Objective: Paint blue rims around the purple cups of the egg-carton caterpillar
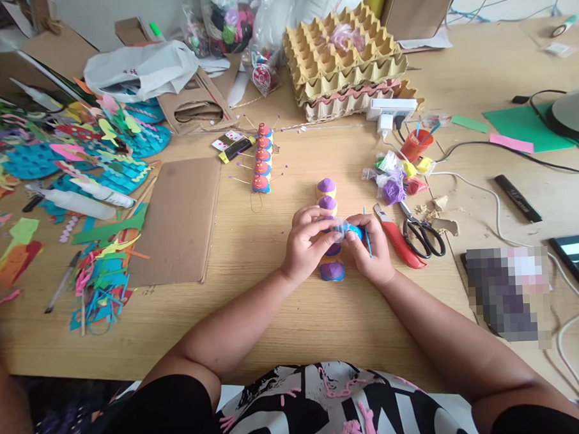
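My left hand (309, 238) pinches the clear plastic wrapper around a lump of blue clay (354, 229). My right hand (372, 248) is closed on the clay from the other side, and a thin blue stick (367, 233) stands out between its fingers. Under both hands lies an egg-carton strip with purple-capped bumps (332, 271), its middle partly hidden by my fingers. Farther off, a finished-looking egg-carton caterpillar (261, 160) in red and blue has pins with purple heads sticking out at its sides.
Right of my hands lie a red-handled cutter (400, 241), black scissors (422, 233) and bagged clay (393, 183). An orange cup (415, 145) stands behind them. Cardboard (174, 222) and coloured paper scraps (103, 276) lie left; stacked egg trays (345, 61) are at the back.
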Demonstrator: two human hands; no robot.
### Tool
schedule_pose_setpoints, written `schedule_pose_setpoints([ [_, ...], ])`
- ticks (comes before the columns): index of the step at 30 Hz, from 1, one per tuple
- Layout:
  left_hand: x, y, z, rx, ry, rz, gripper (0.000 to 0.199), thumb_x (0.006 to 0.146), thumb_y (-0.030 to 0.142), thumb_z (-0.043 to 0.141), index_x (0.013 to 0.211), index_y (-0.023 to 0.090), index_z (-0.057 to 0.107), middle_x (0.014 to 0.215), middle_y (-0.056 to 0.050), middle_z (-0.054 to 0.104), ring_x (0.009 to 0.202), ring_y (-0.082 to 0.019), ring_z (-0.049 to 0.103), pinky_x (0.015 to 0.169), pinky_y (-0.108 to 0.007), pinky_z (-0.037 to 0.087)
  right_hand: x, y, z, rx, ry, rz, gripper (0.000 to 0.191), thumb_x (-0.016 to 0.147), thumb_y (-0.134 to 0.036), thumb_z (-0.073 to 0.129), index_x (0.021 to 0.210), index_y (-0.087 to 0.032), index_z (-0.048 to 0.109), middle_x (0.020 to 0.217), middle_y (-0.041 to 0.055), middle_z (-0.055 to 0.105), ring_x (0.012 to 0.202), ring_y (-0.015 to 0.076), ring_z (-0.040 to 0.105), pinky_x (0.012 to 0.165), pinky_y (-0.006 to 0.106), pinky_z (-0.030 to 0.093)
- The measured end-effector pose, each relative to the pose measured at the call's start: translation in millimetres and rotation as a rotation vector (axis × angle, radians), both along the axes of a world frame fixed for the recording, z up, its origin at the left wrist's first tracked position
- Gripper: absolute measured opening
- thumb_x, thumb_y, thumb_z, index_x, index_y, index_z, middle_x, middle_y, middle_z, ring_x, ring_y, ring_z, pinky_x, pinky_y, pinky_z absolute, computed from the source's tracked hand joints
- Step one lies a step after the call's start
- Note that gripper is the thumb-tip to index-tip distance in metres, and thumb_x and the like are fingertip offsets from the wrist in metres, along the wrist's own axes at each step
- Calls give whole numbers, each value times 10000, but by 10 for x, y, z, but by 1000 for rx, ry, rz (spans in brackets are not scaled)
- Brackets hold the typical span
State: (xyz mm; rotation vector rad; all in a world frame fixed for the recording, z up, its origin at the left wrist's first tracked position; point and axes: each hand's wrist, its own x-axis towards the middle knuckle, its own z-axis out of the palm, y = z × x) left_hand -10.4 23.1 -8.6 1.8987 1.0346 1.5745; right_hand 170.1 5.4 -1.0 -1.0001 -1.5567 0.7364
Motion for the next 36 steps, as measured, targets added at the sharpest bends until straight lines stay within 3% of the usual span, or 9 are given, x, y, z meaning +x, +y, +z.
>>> schedule_pose_setpoints([
  [13,-6,-16,-50,73,42,-77,238,968,349,807,1196,294,841,1433,-107,680,1401,-256,597,1182,-455,548,-3,20,45,-233,200,124,468,1022,-677,610,851,-243,578,725,-35,512,635,138,415,641,317,382],
  [20,6,-18,-24,143,82,-81,236,967,373,805,1189,301,832,1566,-109,595,1469,-275,556,1191,-479,552,22,45,95,-281,181,167,552,1002,-726,601,749,-239,539,661,-32,516,592,135,420,594,313,354],
  [28,-27,-8,-23,161,121,-13,160,961,409,800,1071,308,858,1339,-81,740,1398,-257,574,1222,-499,505,12,33,142,-237,128,201,558,1030,-708,563,734,-237,519,689,-27,484,628,136,419,606,307,369],
  [36,-32,-36,21,117,105,-10,135,992,401,771,1013,293,849,1180,-60,775,1344,-240,602,1192,-479,521,-6,9,125,-197,57,190,525,1059,-690,512,783,-245,536,706,-21,503,629,146,438,613,320,390],
])
